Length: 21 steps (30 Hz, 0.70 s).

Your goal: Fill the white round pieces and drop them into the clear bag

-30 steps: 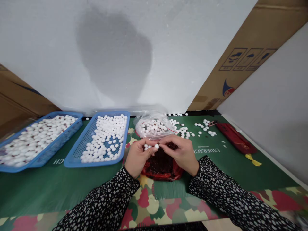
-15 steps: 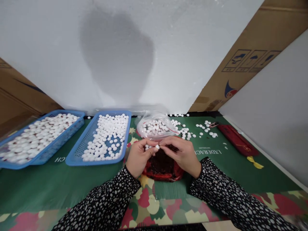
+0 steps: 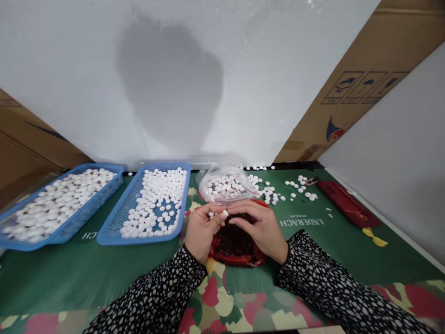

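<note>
My left hand (image 3: 201, 232) pinches a small white ball (image 3: 225, 213) between thumb and forefinger. More white balls (image 3: 211, 215) show behind its thumb, partly hidden by the fingers. My right hand (image 3: 266, 229) is close on the other side of the pinched ball, thumb and forefinger apart. Whether its forefinger touches the ball, I cannot tell. Below both hands sits a red plastic-looking container (image 3: 231, 260) with a dark mass (image 3: 232, 241) inside. Just beyond the hands lies a clear zip bag (image 3: 208, 178) of white balls.
Two blue mesh trays, one in the middle left (image 3: 109, 232) and one farther left (image 3: 66, 234), hold many white balls. Loose balls (image 3: 267, 192) lie right of the bag. A dark red pouch (image 3: 347, 204) with a yellow ribbon (image 3: 374, 237) rests at right. White panel (image 3: 250, 83) behind.
My right thumb and forefinger have parted from a pinch at the white ball. The left hand keeps its hold. The whole view has shifted slightly.
</note>
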Motion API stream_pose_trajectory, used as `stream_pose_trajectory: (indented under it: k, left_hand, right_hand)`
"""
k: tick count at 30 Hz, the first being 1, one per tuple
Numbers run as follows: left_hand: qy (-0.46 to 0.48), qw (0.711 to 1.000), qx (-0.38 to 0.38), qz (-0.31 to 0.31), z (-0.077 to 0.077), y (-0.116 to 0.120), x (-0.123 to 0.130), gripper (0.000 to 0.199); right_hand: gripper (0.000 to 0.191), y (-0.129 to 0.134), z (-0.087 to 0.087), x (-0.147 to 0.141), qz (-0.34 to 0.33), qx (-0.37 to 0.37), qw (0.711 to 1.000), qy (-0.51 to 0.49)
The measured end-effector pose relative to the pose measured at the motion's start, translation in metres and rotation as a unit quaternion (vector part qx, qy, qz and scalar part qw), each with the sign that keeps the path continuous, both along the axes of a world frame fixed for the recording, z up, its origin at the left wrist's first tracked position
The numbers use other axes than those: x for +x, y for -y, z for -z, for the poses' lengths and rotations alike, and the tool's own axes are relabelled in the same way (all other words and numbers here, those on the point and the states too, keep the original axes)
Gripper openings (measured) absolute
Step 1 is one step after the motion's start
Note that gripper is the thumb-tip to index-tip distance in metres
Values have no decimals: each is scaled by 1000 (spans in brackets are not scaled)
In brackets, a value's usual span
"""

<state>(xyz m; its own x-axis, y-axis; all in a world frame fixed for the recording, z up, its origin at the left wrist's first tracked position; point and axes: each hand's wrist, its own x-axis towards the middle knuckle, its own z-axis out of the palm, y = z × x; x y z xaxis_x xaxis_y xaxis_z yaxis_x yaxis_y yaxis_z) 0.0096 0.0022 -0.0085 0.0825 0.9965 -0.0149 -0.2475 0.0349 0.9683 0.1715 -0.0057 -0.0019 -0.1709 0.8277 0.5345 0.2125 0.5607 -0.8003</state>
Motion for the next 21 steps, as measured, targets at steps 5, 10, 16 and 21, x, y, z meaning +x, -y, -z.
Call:
stream_pose_trajectory:
  k: [5,10,16,21]
  left_hand:
    - [35,999,-11,16,-5,1,2,25]
    - [58,997,-37,42,-11,3,3,29]
    - [57,996,-56,44,-14,-1,0,28]
    - [81,993,-69,41,-12,-3,0,32]
  right_hand:
    - [16,-1,-1,-4,29,-3,999,-17]
    - [6,-4,-6,-2,40,48,998,20]
    - [6,-25,-13,15,66,76,987,126]
    - [13,-65,-8,13,69,63,969,227]
